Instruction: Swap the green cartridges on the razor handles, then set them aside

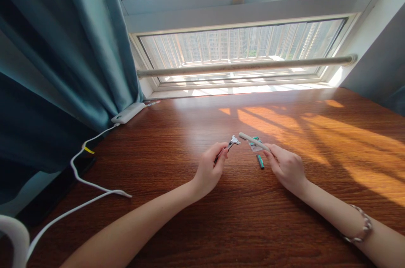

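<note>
My left hand [211, 167] is closed around the dark handle of a razor [233, 141], its silvery head pointing up and away from me. In my right hand [286, 167] is a pale toothbrush [253, 139], gripped by its handle end, with the brush head towards the razor; a small gap separates the two. Beneath the toothbrush lies a small clear packet [257, 148] with green and dark pieces in it, partly covered. A loose black-and-green razor cartridge [260, 161] rests on the table between my hands, closer to the right one.
The brown wooden table [177, 133] runs to a window with a pale rail [247, 66]. At the left stand a blue curtain [95, 48] and a white power strip [129, 112], whose white cable [76, 166] trails forward. Sunlight patches the right side.
</note>
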A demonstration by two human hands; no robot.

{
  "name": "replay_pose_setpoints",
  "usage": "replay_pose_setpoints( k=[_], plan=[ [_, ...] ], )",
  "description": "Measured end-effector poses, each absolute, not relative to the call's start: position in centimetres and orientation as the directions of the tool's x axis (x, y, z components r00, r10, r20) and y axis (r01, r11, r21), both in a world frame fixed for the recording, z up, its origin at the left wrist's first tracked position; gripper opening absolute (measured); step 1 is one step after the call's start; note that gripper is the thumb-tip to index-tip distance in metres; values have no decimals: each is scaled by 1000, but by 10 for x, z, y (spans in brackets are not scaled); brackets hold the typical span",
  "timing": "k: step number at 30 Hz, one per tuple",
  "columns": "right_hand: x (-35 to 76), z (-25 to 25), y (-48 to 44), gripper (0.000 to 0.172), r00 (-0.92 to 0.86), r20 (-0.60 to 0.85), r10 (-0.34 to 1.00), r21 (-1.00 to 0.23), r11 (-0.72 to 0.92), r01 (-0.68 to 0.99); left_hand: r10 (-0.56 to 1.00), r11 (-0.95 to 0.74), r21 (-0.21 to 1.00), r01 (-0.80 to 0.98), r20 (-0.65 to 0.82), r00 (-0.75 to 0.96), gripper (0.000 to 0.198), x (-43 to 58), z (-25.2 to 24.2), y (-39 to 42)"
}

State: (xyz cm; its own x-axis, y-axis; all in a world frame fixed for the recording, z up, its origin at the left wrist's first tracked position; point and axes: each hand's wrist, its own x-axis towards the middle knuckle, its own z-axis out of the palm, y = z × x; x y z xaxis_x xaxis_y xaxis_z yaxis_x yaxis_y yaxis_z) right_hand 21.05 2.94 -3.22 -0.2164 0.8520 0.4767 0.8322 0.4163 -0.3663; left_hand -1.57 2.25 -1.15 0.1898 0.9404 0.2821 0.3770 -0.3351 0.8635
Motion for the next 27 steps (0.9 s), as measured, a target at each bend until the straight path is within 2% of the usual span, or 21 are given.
replay_pose_setpoints(
  k=[4, 6, 9, 14, 17, 19, 22, 27],
  plan=[
    [211, -32, 27, 30, -292, 502, 814, -384, 513, 768, 955, -259, 938, 232, 213, 206, 24, -14, -14, 22],
    [211, -33, 26, 29, -290, 512, 809, -365, 510, 779, 957, -240, 951, 195, 198, 214, 24, -14, -14, 22],
    [210, -32, 26, 27, -244, 528, 813, -350, 470, 810, 957, -223, 960, 171, 181, 228, 23, -13, -12, 22],
    [206, -31, 25, 22, -338, 567, 751, -271, 558, 784, 958, -156, 983, 97, 127, 258, 23, -12, -12, 22],
    [206, -32, 23, 19, -272, 551, 789, -311, 497, 810, 957, -93, 994, 48, 76, 282, 23, -12, -14, 22],
    [206, -33, 23, 19, -296, 535, 791, -329, 518, 790, 954, -54, 999, -1, 52, 294, 24, -11, -14, 23],
    [206, -33, 22, 19, -411, 511, 755, -278, 597, 752, 953, -12, 998, -68, 31, 300, 25, -9, -13, 23],
    [204, -33, 22, 18, -359, 523, 773, -284, 555, 782, 955, 43, 990, -133, -2, 296, 25, -7, -12, 23]
  ],
)
